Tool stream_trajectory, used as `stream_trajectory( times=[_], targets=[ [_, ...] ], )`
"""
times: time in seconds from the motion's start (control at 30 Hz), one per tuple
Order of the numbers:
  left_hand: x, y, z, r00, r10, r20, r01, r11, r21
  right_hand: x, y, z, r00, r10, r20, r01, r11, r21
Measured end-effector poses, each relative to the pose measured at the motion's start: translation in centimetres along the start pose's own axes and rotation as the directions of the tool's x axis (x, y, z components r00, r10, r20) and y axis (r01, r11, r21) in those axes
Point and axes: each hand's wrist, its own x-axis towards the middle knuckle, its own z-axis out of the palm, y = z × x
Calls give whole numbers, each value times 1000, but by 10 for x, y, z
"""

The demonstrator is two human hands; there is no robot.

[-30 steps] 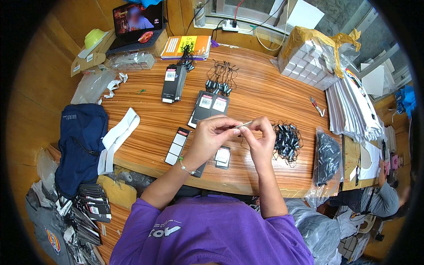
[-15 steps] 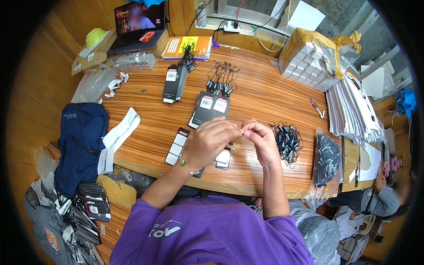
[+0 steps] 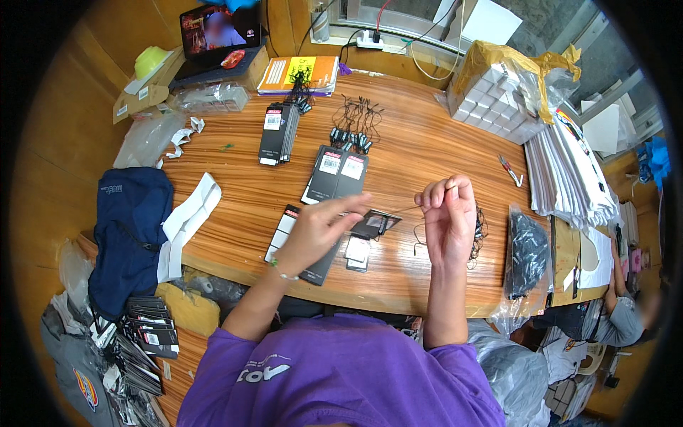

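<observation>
- Left: a long dark card (image 3: 282,231) with white labels lies on the bench (image 3: 242,164); looks thin and stiff, so lift it by an edge.
- Your left hand (image 3: 309,235): thumb and fingers spread above the bench. Cannot tell whether they touch the dark tag.
- Small white-faced stack (image 3: 358,250) sits on the bench, below the tag.
- The small dark tag (image 3: 376,223) appears raised, tilted, between your hands, just beyond your left thumb. Judged light, stiff and smooth, apt to twist; pinch opposite edges, spare the corners.
- Thin cord (image 3: 408,208) stretches from near the tag toward your right. Probably limp, tangle-prone; grip close to the tag.
- Your right hand (image 3: 449,220): fingertips pressed together, apparently pinching the cord.
- Dark cord heap (image 3: 481,231): partly behind that hand.
</observation>
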Motion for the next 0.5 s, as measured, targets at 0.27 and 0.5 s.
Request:
stream_trajectory(
  times=[0.27,0.5],
  targets=[
    [-22,-36,-81,941,-312,129,214,846,489,-22,-19,-3,993,81,-86,-102,956,-275],
    [-32,-65,-92,901,-380,207,242,839,488,-24,-23,0,989,139,-55,-149,937,-317]
  ],
)
